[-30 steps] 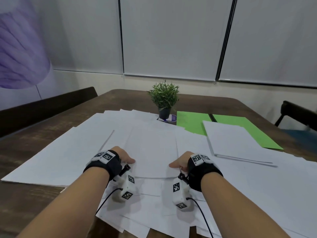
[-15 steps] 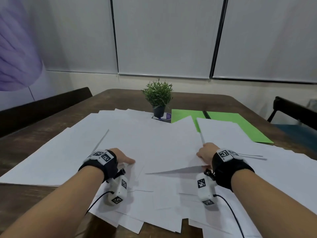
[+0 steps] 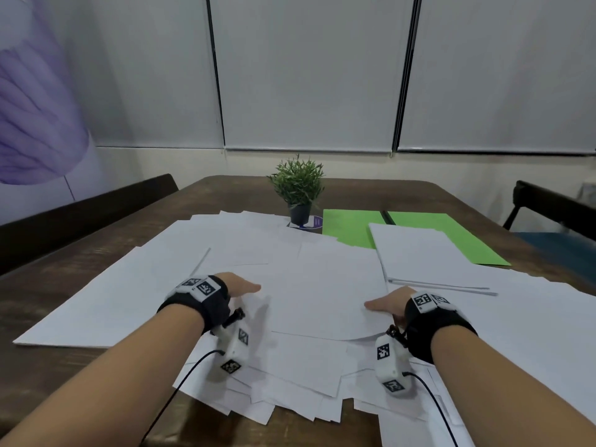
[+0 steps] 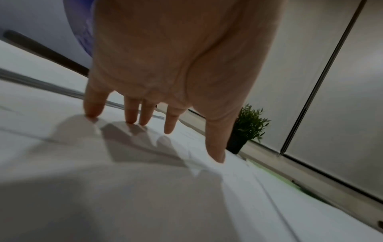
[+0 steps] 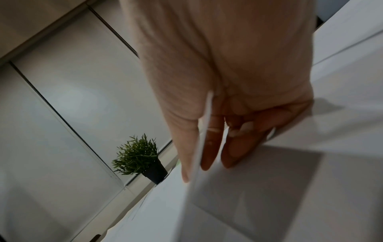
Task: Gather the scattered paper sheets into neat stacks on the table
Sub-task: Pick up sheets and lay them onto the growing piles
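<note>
Loose white sheets [image 3: 154,285] lie overlapped across the brown table [image 3: 80,253]; more hang over its near edge [image 3: 290,391]. My left hand [image 3: 240,288] lies with straight fingers [image 4: 132,114] whose tips press on the paper [image 4: 145,188]. My right hand [image 3: 383,306] pinches the right edge of a large top sheet [image 3: 322,295]; in the right wrist view that edge [image 5: 204,124] runs between thumb and fingers [image 5: 234,152]. A squared white stack [image 3: 429,262] sits to the right, partly on green folders [image 3: 351,227].
A small potted plant [image 3: 298,188] stands at the table's middle back, beside the green folders. A dark bench [image 3: 80,214] runs along the left side and a dark chair [image 3: 554,204] stands at the right. Bare wood shows at the far end.
My right hand took a top sheet's edge, lifted it and swung it right; now the sheet lies lower and nearly flat. The left hand has stayed pressing on the paper.
</note>
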Demonstrator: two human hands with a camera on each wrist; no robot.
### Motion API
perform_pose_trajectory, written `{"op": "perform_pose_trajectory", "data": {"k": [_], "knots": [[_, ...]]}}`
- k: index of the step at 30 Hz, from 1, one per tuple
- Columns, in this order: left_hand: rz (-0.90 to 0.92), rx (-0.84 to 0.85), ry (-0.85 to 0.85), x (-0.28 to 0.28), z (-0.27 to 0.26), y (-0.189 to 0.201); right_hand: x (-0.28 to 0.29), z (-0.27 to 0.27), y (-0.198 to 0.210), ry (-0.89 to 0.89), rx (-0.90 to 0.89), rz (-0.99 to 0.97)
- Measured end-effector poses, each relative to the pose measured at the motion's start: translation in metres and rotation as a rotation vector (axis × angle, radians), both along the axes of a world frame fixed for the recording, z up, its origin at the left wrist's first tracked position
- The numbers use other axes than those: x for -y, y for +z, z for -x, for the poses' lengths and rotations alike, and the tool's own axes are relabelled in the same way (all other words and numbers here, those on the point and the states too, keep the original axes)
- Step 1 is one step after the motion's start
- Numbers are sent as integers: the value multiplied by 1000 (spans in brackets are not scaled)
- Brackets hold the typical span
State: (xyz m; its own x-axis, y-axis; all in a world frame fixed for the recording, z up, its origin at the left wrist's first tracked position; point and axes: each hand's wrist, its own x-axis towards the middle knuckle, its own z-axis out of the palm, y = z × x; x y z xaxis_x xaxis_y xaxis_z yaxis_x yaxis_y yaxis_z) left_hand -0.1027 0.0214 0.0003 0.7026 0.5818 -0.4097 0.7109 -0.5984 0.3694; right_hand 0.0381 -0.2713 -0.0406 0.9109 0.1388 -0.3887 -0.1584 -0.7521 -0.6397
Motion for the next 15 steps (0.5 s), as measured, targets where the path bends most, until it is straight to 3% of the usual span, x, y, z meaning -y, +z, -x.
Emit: {"op": "perform_pose_trajectory", "data": {"k": [4,6,9,15], "knots": [[-205,-75,37,-24,-3,-23,1,14,15,53,-32,64],[-109,10,32,-21,-2,-20,2,17,17,54,-42,55],[201,153,118,-7,-4,-14,1,17,14,97,-48,40],[298,138,65,21,-14,-16,-10,14,5,241,12,247]]}}
